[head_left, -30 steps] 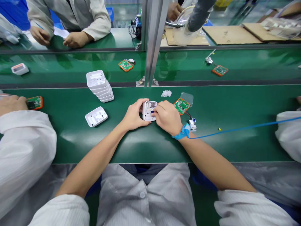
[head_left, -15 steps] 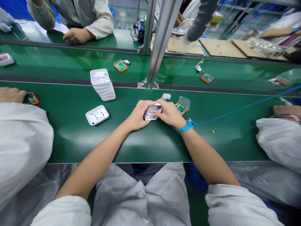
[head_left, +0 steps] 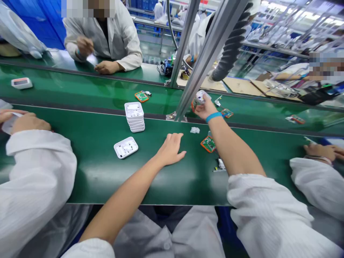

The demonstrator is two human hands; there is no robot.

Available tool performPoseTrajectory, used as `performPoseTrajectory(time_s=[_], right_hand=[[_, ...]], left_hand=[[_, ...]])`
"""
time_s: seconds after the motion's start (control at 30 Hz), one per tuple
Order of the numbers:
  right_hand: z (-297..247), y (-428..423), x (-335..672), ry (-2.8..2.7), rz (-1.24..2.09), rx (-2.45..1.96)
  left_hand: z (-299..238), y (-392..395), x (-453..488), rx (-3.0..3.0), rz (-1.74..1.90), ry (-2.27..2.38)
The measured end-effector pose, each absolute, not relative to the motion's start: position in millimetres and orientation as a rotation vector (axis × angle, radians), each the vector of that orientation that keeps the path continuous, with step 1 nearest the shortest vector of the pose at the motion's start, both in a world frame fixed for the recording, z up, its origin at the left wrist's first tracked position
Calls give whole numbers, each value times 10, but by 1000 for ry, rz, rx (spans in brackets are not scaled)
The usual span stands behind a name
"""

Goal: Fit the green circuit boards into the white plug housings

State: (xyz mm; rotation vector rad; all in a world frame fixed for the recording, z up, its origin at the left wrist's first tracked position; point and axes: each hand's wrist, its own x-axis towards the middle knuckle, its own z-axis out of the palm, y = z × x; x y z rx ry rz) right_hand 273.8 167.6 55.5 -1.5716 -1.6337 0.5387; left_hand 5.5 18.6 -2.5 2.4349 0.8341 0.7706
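My right hand is stretched out over the far green strip, its fingers closed on a white plastic housing. There is a blue band on that wrist. My left hand rests above the near green tabletop, fingers spread and nothing in them. Between my arms lie a small heap of white bits and a green circuit board with an orange rim, partly hidden by my right forearm. Left of my left hand, a white open housing lies near a stack of similar housings.
A metal post rises beside my right hand. The far strip carries orange-rimmed boards and a white device. Co-workers' sleeves flank me, and another person sits opposite. A grey hose hangs behind the post.
My right hand has carried the white housing forward to the far strip, while my left hand has let go of it and opened. The camera view has tilted up.
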Motion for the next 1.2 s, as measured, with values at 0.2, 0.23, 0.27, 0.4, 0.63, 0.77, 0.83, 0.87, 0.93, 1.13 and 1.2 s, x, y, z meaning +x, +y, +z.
performPoseTrajectory(time_s=[0.2, 0.23, 0.27, 0.4, 0.63, 0.77, 0.83, 0.87, 0.93, 1.13, 1.2], right_hand=[[503, 1218, 2702, -1494, 560, -1995], [507, 1033, 2771, -1505, 516, -2023], [512, 825, 2847, -1535, 467, -2052], [455, -118, 3036, -1742, 266, -2122], [160, -1165, 2392, -1624, 284, -1906], [231, -1128, 2181, -1877, 249, -1777], [248, -1028, 2232, -2091, 217, -1657], [243, -983, 2266, -2181, 224, -1599], [214, -927, 2308, -2262, 210, -1570], [225, -1054, 2135, -1903, -241, -2236], [311, -1144, 2091, -1851, -215, -2416]], left_hand=[[87, 172, 28, 2516, 612, 814], [92, 167, 28, 2537, 605, 807], [93, 163, 30, 2557, 603, 800], [95, 127, 47, 2639, 597, 731], [167, -113, 90, 2606, 532, 540], [186, -248, 88, 2620, 514, 488], [173, -251, 78, 2641, 504, 459], [165, -242, 71, 2655, 495, 446], [154, -224, 58, 2678, 486, 439], [183, -254, 61, 2651, 568, 615], [183, -222, 48, 2728, 559, 677]])
